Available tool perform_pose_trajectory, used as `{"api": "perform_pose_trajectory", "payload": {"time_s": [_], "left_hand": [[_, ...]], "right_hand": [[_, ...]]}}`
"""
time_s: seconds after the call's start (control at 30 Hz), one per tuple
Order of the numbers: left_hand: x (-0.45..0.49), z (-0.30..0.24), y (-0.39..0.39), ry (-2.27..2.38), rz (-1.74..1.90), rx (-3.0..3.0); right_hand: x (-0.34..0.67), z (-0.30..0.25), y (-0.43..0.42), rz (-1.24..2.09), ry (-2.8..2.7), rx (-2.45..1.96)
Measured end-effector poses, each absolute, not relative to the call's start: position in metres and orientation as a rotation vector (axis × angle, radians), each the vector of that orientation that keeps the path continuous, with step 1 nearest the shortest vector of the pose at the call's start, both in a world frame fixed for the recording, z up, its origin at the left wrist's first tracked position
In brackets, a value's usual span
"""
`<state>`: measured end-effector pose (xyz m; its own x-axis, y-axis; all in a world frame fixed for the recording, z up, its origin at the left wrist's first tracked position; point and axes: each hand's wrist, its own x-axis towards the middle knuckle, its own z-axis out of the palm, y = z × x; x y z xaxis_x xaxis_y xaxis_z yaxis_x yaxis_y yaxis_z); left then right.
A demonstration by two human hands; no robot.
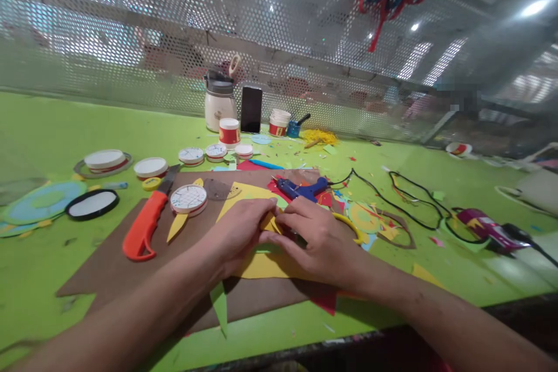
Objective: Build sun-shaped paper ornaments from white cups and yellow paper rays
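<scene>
My left hand (244, 225) and my right hand (320, 239) meet over a yellow sheet (265, 267), fingers closed together. Between their fingertips they pinch a small yellow craft piece (271, 222), mostly covered by the fingers. Scissors with a yellow handle (358, 231) lie beside my right hand, their blades hidden. Just beyond the hands rests a blue glue gun (301, 188), nozzle pointing left. A brown sheet (108, 261) spreads under the work. On it lie an orange-handled knife (146, 224) and a round white disc (189, 199) with a yellow pointed strip under it.
White lids (150, 167) and a black-rimmed oval (92, 204) are on the left. At the back stand a pitcher (220, 106), a phone (251, 109) and red-white cups (229, 132). A black cord (375, 189) and a purple can-like object (492, 229) occupy the right, among paper scraps.
</scene>
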<state>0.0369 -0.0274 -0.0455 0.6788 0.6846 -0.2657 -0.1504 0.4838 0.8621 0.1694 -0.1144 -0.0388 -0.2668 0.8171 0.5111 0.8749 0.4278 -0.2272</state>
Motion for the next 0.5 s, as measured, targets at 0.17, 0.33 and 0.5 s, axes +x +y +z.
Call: {"api": "perform_pose_trajectory", "payload": {"time_s": [0.17,0.33,0.5], "left_hand": [[0.039,-0.050,-0.029,0.635,0.586,0.891],[0.040,-0.044,-0.034,0.609,0.567,0.866],[0.038,-0.038,-0.036,0.598,0.503,0.883]], "right_hand": [[0.170,-0.045,-0.112,-0.217,-2.143,-1.494],[0.171,-0.048,-0.109,-0.283,-2.149,-1.476],[0.169,-0.058,-0.107,-0.408,-2.207,-1.431]]}}
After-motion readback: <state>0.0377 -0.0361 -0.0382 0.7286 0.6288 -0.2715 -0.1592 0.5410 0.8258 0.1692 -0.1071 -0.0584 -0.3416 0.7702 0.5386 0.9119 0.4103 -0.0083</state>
